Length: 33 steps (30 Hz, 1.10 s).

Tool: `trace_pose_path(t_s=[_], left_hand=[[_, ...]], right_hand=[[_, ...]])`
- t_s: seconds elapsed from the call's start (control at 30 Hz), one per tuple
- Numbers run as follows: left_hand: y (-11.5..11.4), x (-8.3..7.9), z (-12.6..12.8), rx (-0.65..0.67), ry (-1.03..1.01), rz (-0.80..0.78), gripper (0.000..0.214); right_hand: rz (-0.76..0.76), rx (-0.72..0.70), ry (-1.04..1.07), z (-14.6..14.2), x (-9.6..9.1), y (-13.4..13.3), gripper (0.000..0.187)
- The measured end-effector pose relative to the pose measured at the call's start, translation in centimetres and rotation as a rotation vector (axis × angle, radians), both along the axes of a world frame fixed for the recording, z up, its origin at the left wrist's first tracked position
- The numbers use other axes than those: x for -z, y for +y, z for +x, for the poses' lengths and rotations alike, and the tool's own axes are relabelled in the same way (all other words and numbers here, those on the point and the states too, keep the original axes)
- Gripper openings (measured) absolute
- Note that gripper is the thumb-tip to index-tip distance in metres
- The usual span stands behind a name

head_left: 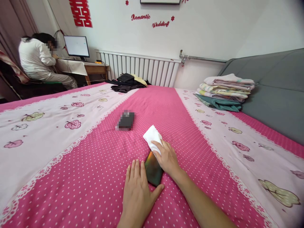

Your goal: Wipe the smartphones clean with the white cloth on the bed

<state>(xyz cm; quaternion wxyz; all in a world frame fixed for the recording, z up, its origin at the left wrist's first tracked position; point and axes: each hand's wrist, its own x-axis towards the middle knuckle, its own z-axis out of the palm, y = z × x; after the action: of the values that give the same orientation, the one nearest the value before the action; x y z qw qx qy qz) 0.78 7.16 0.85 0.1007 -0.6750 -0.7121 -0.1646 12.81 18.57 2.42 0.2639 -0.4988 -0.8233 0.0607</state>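
Observation:
A dark phone with a glossy screen lies on the pink dotted bedspread in front of me. My left hand rests flat beside it, fingers together and stretched out, the thumb against the phone's near corner. My right hand presses a folded white cloth onto the phone's far end, fingers curled over the cloth.
A small dark blurred object lies farther up the bed. Dark clothes sit at the far edge, folded towels at the right by a grey headboard. A person sits at a desk with a monitor at the back left.

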Motion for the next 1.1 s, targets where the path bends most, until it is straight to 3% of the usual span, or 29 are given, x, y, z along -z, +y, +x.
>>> trace_pose_path(t_s=[1.1], left_hand=[[-0.04, 0.55, -0.06, 0.004, 0.009, 0.029, 0.088]], right_hand=[[0.001, -0.006, -0.002, 0.00, 0.00, 0.04, 0.039]])
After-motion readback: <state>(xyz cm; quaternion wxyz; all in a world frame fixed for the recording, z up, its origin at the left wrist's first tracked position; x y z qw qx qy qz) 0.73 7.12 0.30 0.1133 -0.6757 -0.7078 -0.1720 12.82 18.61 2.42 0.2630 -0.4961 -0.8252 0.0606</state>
